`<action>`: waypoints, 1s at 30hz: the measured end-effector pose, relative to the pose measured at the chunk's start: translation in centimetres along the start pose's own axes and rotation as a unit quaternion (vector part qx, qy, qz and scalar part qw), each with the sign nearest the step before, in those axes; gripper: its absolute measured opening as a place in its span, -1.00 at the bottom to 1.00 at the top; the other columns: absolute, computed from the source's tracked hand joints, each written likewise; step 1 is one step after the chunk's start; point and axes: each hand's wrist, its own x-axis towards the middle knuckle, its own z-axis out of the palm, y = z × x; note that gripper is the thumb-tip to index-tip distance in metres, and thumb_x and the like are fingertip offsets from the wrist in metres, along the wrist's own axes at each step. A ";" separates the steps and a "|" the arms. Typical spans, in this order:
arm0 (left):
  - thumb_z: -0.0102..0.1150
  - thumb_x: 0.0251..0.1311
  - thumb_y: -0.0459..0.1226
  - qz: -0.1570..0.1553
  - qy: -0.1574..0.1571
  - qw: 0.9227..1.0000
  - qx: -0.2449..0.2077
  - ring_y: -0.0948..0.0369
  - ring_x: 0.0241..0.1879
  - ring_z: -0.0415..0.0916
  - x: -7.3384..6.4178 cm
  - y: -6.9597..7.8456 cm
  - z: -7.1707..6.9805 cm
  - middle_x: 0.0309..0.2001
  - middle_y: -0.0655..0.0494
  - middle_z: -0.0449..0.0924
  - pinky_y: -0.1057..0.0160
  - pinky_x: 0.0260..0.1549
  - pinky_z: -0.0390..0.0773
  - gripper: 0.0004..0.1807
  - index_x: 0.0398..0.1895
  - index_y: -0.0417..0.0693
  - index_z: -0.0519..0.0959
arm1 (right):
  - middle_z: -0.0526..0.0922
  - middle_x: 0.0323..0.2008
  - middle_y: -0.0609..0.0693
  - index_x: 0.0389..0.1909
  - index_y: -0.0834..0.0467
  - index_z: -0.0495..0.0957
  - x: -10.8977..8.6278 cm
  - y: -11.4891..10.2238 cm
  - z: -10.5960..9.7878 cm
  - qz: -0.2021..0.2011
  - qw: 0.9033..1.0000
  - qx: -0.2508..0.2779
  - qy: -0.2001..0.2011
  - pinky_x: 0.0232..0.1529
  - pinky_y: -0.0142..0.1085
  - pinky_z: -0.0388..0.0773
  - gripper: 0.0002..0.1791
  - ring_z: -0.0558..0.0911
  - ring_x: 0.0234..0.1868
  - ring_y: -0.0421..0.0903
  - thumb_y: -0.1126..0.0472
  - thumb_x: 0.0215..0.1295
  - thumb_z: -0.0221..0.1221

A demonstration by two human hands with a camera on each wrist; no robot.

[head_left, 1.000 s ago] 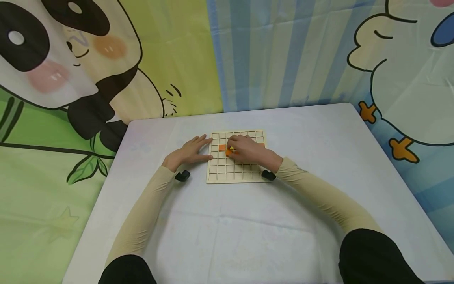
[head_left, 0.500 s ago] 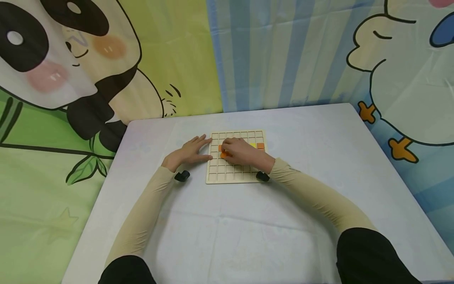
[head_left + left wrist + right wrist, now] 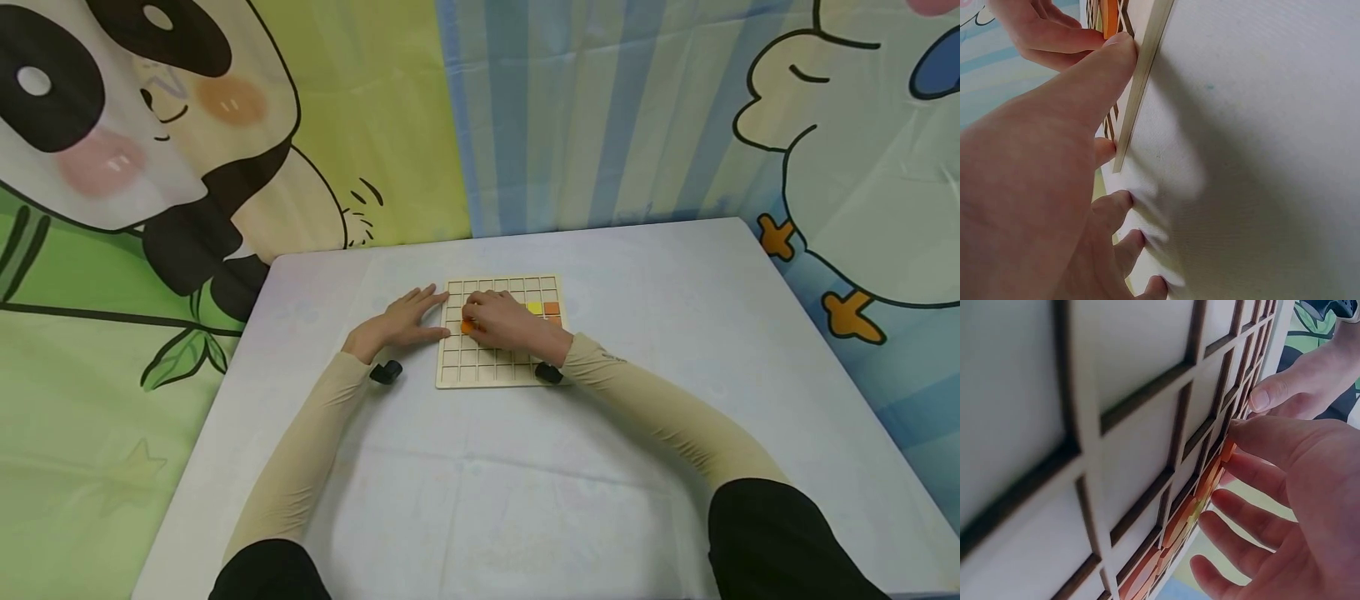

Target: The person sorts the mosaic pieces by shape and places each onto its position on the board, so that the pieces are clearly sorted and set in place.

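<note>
A pale wooden grid board (image 3: 480,375) lies on the white table. My left hand (image 3: 401,321) is spread at its left side, with thumb and index fingertips on the edge; the other fingertips rest on the cloth in the left wrist view. My right hand (image 3: 510,321) is over the board and pinches an orange tile (image 3: 467,327) between thumb and index finger, near the board's left side. That orange tile (image 3: 1229,450) also shows at the fingertips in the right wrist view. A yellow tile (image 3: 534,308) and an orange-brown tile (image 3: 552,308) sit in cells farther right.
More orange tiles (image 3: 1141,575) lie in the grid, partly hidden by my right hand in the head view. Black wrist cameras (image 3: 386,372) hang below both wrists. A white-covered table (image 3: 480,483) surrounds the board, with a cartoon-printed curtain (image 3: 600,108) behind it.
My right hand has moved left over the board with the orange tile, uncovering yellow and orange-brown tiles to its right. My left hand has stayed in place.
</note>
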 end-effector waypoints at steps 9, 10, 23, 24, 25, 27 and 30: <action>0.11 0.31 0.25 -0.001 0.001 1.000 -0.001 -0.16 0.62 -0.31 0.1 0.2 -0.1 0.66 -0.01 -0.25 -0.36 0.49 -0.07 -0.08 0.63 0.25 0.00 | 0.57 0.15 0.05 0.03 0.05 0.60 0.2 0.0 0.2 -0.002 1.000 0.002 0.018 0.21 0.06 0.51 -0.75 0.58 0.12 0.05 0.05 0.45 0.20; 0.11 0.31 0.25 -0.002 0.001 1.000 -0.001 -0.15 0.62 -0.30 0.1 0.1 -0.1 0.66 -0.01 -0.24 -0.36 0.49 -0.07 -0.08 0.63 0.25 0.00 | 0.58 0.14 0.05 0.02 0.05 0.61 0.2 0.0 0.2 -0.002 1.000 0.001 0.020 0.19 0.06 0.52 -0.76 0.59 0.11 0.05 0.06 0.44 0.20; 0.08 0.30 0.29 0.000 -0.003 1.000 0.005 -0.15 0.62 -0.33 0.3 -0.1 0.1 0.66 0.00 -0.28 -0.35 0.50 -0.10 -0.06 0.63 0.25 -0.02 | 0.57 0.18 0.05 0.05 0.00 0.66 0.5 -0.1 0.1 0.009 1.000 0.001 -0.001 0.22 0.09 0.51 -0.75 0.59 0.15 0.06 0.06 0.46 0.19; 0.07 0.30 0.29 -0.001 -0.003 1.000 0.008 -0.15 0.62 -0.34 0.3 -0.2 0.1 0.66 0.00 -0.29 -0.34 0.50 -0.11 -0.06 0.63 0.26 -0.03 | 0.57 0.18 0.05 0.05 0.00 0.65 0.5 -0.1 0.1 0.011 1.000 0.002 -0.003 0.23 0.09 0.50 -0.75 0.59 0.15 0.06 0.06 0.45 0.19; 0.07 0.30 0.30 0.000 -0.003 1.000 0.008 -0.16 0.62 -0.34 0.3 -0.2 0.2 0.66 -0.01 -0.29 -0.35 0.50 -0.11 -0.05 0.64 0.25 -0.03 | 0.57 0.18 0.05 0.05 0.00 0.65 0.4 -0.1 0.1 0.011 1.000 0.003 -0.003 0.23 0.09 0.50 -0.75 0.59 0.15 0.06 0.06 0.45 0.19; 0.07 0.30 0.30 -0.001 -0.004 1.000 0.009 -0.15 0.62 -0.35 0.3 -0.2 0.2 0.66 0.00 -0.30 -0.34 0.51 -0.12 -0.05 0.64 0.26 -0.04 | 0.57 0.18 0.05 0.05 0.01 0.64 0.4 -0.1 0.1 0.011 1.000 0.005 -0.003 0.23 0.09 0.50 -0.75 0.59 0.15 0.06 0.06 0.45 0.20; 0.08 0.31 0.29 0.000 -0.004 1.000 0.005 -0.15 0.62 -0.35 0.3 -0.2 0.2 0.66 0.00 -0.30 -0.34 0.51 -0.12 -0.06 0.64 0.25 -0.04 | 0.57 0.18 0.06 0.05 0.03 0.64 0.3 -0.1 0.0 0.005 1.000 0.005 0.001 0.21 0.09 0.51 -0.75 0.60 0.14 0.06 0.07 0.44 0.21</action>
